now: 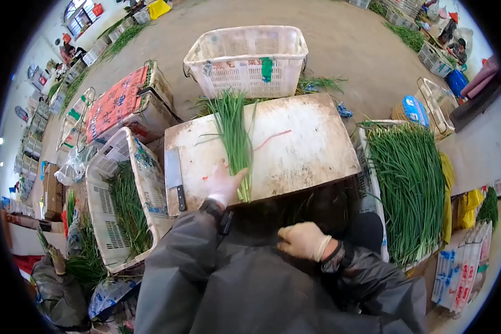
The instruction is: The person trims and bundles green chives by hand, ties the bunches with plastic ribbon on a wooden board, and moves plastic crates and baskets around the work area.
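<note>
Gloved left hand (pixel 227 183), thumb spread from the fingers, touches the stalk end of green stalks (pixel 235 133) on the surface's (pixel 300 145) near left part. Right hand (pixel 304 241), loosely curled, is near the surface's near edge; whether it holds anything cannot be told.

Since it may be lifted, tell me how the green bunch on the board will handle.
The bunch will probably droop at its tips, being long, thin leaves. It may come apart, since some leaves splay sideways and no tie shows.

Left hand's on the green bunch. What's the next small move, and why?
Probably bring the right hand up to even out the green bunch: its leaf tips fan out unevenly, the left hand is at its near end, and the right hand is off the board.
</note>
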`<action>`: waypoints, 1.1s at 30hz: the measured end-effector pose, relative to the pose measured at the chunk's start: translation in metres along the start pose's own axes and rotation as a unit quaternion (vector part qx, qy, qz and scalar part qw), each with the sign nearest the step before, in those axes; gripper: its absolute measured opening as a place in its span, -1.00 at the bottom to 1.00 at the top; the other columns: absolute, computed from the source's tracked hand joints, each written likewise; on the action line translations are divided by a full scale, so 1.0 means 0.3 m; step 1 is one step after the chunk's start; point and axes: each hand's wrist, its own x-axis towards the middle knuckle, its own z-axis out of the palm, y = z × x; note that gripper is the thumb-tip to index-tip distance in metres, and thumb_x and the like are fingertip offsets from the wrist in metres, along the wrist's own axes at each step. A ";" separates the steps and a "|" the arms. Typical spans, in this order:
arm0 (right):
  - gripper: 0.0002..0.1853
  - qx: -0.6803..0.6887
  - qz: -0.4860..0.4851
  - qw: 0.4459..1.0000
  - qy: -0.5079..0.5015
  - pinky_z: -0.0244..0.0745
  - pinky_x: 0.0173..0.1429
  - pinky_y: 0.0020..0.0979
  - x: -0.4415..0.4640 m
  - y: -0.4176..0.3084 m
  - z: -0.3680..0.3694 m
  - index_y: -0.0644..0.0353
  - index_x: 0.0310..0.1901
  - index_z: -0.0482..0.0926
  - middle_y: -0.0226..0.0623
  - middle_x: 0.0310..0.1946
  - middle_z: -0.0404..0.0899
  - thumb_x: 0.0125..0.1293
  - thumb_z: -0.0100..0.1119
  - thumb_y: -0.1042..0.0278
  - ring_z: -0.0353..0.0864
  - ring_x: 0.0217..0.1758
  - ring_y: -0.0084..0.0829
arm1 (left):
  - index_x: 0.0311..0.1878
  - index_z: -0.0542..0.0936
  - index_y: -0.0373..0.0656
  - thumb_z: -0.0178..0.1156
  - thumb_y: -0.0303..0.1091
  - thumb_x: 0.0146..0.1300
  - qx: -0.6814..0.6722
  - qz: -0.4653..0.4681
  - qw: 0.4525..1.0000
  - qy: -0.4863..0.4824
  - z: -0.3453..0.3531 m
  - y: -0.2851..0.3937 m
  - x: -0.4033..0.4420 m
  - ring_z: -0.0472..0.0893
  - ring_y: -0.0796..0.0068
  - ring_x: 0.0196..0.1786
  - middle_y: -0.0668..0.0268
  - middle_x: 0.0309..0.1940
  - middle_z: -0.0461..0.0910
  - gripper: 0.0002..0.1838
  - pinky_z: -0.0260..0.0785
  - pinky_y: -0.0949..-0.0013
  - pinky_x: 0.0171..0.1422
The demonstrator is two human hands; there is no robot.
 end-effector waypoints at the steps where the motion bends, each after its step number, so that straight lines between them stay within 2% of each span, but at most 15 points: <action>1: -0.66 -0.001 -0.001 1.000 0.016 0.66 -0.10 -0.04 0.013 0.011 -0.018 0.11 -0.21 0.69 -0.11 -0.34 0.74 0.39 0.27 -0.03 0.76 -0.20 0.01 | 0.47 0.38 -0.28 0.45 0.36 0.14 0.036 -0.008 0.999 0.006 0.030 -0.011 0.016 0.67 -0.10 0.26 -0.10 0.21 0.68 0.06 0.50 0.03 0.31; 4: -0.65 -0.024 0.008 0.999 0.040 0.66 -0.06 -0.04 0.087 0.046 -0.104 0.11 -0.18 0.72 -0.08 -0.33 0.76 0.38 0.27 -0.04 0.77 -0.20 0.03 | 0.42 0.42 -0.26 0.47 0.32 0.09 0.072 -0.058 0.995 -0.023 0.077 -0.010 0.049 0.67 -0.11 0.23 -0.11 0.21 0.67 0.02 0.51 0.01 0.29; 7: -0.63 -0.011 0.036 0.998 0.049 0.65 -0.01 -0.01 0.197 0.094 -0.158 0.15 -0.15 0.72 -0.04 -0.28 0.77 0.39 0.27 -0.04 0.76 -0.14 0.07 | 0.37 0.45 -0.25 0.47 0.22 0.07 0.056 -0.024 0.998 -0.007 0.123 -0.049 0.079 0.69 -0.12 0.17 -0.12 0.18 0.67 -0.06 0.53 0.00 0.24; 8: -0.63 -0.018 0.028 0.998 0.057 0.64 0.00 0.00 0.240 0.119 -0.162 0.14 -0.13 0.73 -0.04 -0.27 0.77 0.40 0.27 -0.04 0.75 -0.11 0.07 | 0.31 0.50 -0.26 0.43 0.06 0.09 0.053 -0.025 0.998 0.016 0.133 -0.049 0.084 0.72 -0.12 0.10 -0.09 0.07 0.72 -0.20 0.54 0.01 0.21; 11: -0.64 0.027 0.043 0.997 0.066 0.64 0.02 0.02 0.343 0.189 -0.154 0.13 -0.12 0.75 -0.02 -0.25 0.77 0.40 0.24 -0.03 0.76 -0.11 0.08 | 0.23 0.57 -0.24 0.41 -0.03 0.12 0.004 -0.046 0.998 0.033 0.168 -0.113 0.129 0.73 -0.11 0.06 -0.06 -0.05 0.76 -0.33 0.54 0.03 0.20; 12: -0.64 -0.024 0.066 0.996 0.051 0.64 0.03 0.04 0.378 0.202 -0.148 0.13 -0.14 0.74 -0.02 -0.24 0.77 0.40 0.21 -0.02 0.76 -0.10 0.08 | 0.15 0.63 -0.24 0.36 -0.13 0.16 -0.008 -0.053 0.997 0.047 0.176 -0.127 0.133 0.73 -0.07 0.05 -0.06 -0.09 0.77 -0.47 0.54 0.05 0.20; 15: -0.64 -0.031 0.092 0.993 0.071 0.65 0.03 0.05 0.454 0.214 -0.145 0.13 -0.15 0.74 -0.02 -0.24 0.77 0.39 0.19 -0.02 0.76 -0.10 0.07 | 0.18 0.61 -0.30 0.31 -0.20 0.18 -0.125 -0.042 0.989 0.066 0.173 -0.168 0.136 0.75 -0.15 0.00 -0.13 -0.09 0.76 -0.47 0.56 0.04 0.18; 19: -0.65 0.030 0.084 0.990 0.113 0.64 0.04 0.03 0.580 0.286 -0.089 0.13 -0.18 0.73 -0.02 -0.23 0.77 0.39 0.18 -0.01 0.76 -0.09 0.07 | 0.15 0.61 -0.36 0.25 -0.35 0.22 -0.214 -0.069 0.971 0.078 0.251 -0.330 0.181 0.76 0.07 -0.11 -0.13 -0.06 0.75 -0.55 0.59 0.15 0.05; 20: -0.65 0.045 0.090 0.989 0.109 0.64 0.04 0.03 0.596 0.283 -0.094 0.13 -0.18 0.73 -0.03 -0.23 0.77 0.39 0.19 0.00 0.76 -0.10 0.07 | 0.17 0.58 -0.31 0.19 -0.38 0.29 -0.299 -0.131 0.945 0.015 0.231 -0.330 0.177 0.72 0.22 -0.21 0.01 -0.12 0.73 -0.60 0.58 0.18 -0.13; 23: -0.66 0.074 0.099 0.987 0.104 0.64 0.03 0.02 0.635 0.247 -0.120 0.13 -0.17 0.73 -0.04 -0.22 0.77 0.39 0.19 0.00 0.76 -0.10 0.06 | 0.21 0.54 -0.24 0.12 -0.39 0.35 -0.436 -0.187 0.879 -0.043 0.120 -0.231 0.118 0.64 0.34 -0.29 0.18 -0.20 0.68 -0.63 0.53 0.24 -0.30; 24: -0.66 0.076 0.096 0.987 0.109 0.64 0.03 0.01 0.646 0.238 -0.122 0.12 -0.17 0.73 -0.04 -0.22 0.77 0.39 0.19 0.00 0.76 -0.10 0.06 | 0.21 0.50 -0.19 0.06 -0.40 0.42 -0.445 -0.183 0.875 -0.051 0.088 -0.201 0.106 0.58 0.39 -0.34 0.25 -0.22 0.61 -0.67 0.48 0.30 -0.38; 27: -0.67 0.072 0.081 0.985 0.136 0.65 0.01 0.01 0.692 0.234 -0.091 0.11 -0.16 0.73 -0.04 -0.22 0.77 0.39 0.20 0.00 0.76 -0.12 0.05 | 0.17 0.55 -0.27 0.06 -0.41 0.46 -0.530 -0.221 0.817 -0.049 0.073 -0.196 0.090 0.59 0.43 -0.35 0.26 -0.22 0.64 -0.71 0.48 0.35 -0.39; 33: -0.69 0.094 0.046 0.979 0.177 0.65 -0.03 0.00 0.764 0.208 -0.058 0.10 -0.16 0.69 -0.06 -0.25 0.77 0.40 0.21 0.01 0.76 -0.15 0.04 | 0.11 0.56 -0.22 0.04 -0.35 0.49 -0.563 -0.253 0.784 -0.059 0.094 -0.240 0.086 0.62 0.30 -0.31 0.25 -0.21 0.64 -0.74 0.51 0.20 -0.33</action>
